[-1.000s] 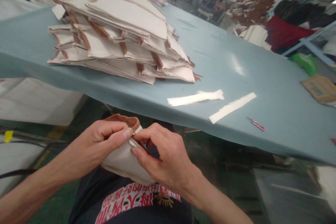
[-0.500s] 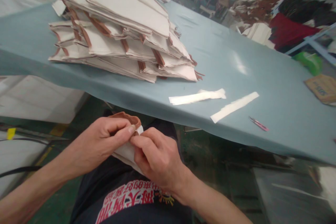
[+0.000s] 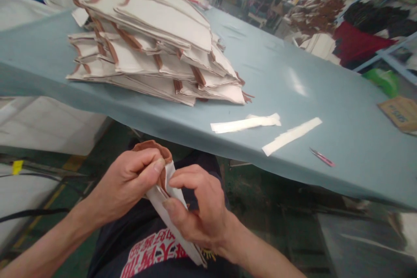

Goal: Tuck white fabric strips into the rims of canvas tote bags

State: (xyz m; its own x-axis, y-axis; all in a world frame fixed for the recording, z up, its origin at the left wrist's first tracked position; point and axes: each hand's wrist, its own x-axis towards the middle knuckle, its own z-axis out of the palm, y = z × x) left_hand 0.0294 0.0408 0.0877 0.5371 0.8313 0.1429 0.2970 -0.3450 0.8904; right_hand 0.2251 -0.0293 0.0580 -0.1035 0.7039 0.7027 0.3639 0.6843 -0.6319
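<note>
Above my lap, a folded white fabric piece with brown edging (image 3: 169,222) hangs down from my left hand (image 3: 138,177). That hand pinches it near the top between thumb and bent fingers, and the brown edging curls up behind the knuckles. Beside it on the right, my right hand (image 3: 203,210) has its thumb and forefinger spread apart. The right thumb tip lies against or very close to the fabric, and the forefinger is near its upper edge. The other right fingers are partly hidden behind the hand.
A tall stack of white fabric pieces with brown edging (image 3: 156,61) lies on the blue-covered table (image 3: 270,78). Near the front edge are two white strips (image 3: 246,124) (image 3: 291,136) and pink thread snips (image 3: 322,157). A cardboard piece (image 3: 399,113) lies at the right.
My right hand has moved slightly down and away from my left, its thumb and forefinger parting from their pinch. More of the white fabric and its brown inner edge now shows.
</note>
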